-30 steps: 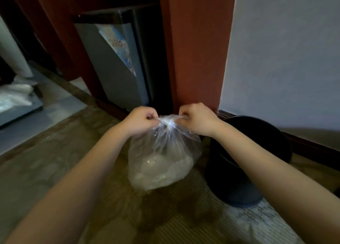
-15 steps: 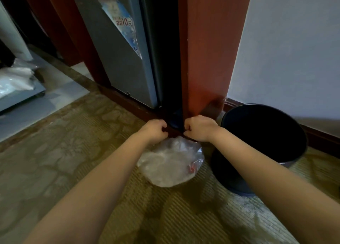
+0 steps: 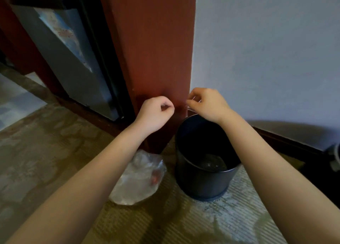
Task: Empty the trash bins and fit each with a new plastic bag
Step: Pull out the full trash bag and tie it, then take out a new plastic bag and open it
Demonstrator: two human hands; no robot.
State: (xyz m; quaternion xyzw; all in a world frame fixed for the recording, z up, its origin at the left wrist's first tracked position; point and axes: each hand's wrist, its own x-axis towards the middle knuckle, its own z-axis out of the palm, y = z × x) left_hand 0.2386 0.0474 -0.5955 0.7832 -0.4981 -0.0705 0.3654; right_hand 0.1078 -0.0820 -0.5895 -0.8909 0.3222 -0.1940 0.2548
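A tied clear trash bag (image 3: pixel 139 181) with pale rubbish and something red inside lies on the carpet, left of the black round bin (image 3: pixel 202 183). The bin stands upright with no liner; its dark bottom shows. My left hand (image 3: pixel 156 113) is raised above the bag in front of the red-brown wooden panel, fingers curled shut with nothing visible in them. My right hand (image 3: pixel 206 103) hovers over the bin's far rim, its fingertips pinched on a thin wisp of clear plastic film. Neither hand touches the bag on the floor.
A red-brown wooden panel (image 3: pixel 152 50) rises just behind the hands. A grey mini fridge (image 3: pixel 70 65) with a sticker sits in the cabinet to the left. White wall (image 3: pixel 266 50) and dark skirting run to the right. Patterned carpet (image 3: pixel 46 151) covers the floor.
Both hands let go of the tied bag, which now rests on the carpet, and rose away from it. The right hand moved over the bin. The view shifted right.
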